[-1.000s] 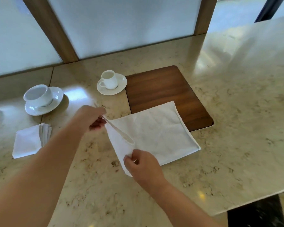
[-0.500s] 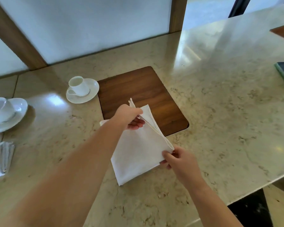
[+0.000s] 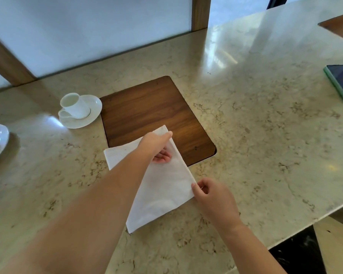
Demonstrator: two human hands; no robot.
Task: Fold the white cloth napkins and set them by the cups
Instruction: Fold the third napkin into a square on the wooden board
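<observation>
A glossy beige marble surface with a square dark wooden inlay meets frosted white window panels framed by brown wooden posts.

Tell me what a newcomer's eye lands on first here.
The white napkin at centre, lying half on the wooden inset, with the left hand pinching its far corner and the right hand its near right corner. Next, the cup on its saucer, left of the inset.

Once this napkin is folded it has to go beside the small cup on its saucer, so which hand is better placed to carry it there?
Probably the left hand. It already pinches the napkin at its far corner, nearest the small cup; the right hand holds the near corner, farther away.
</observation>
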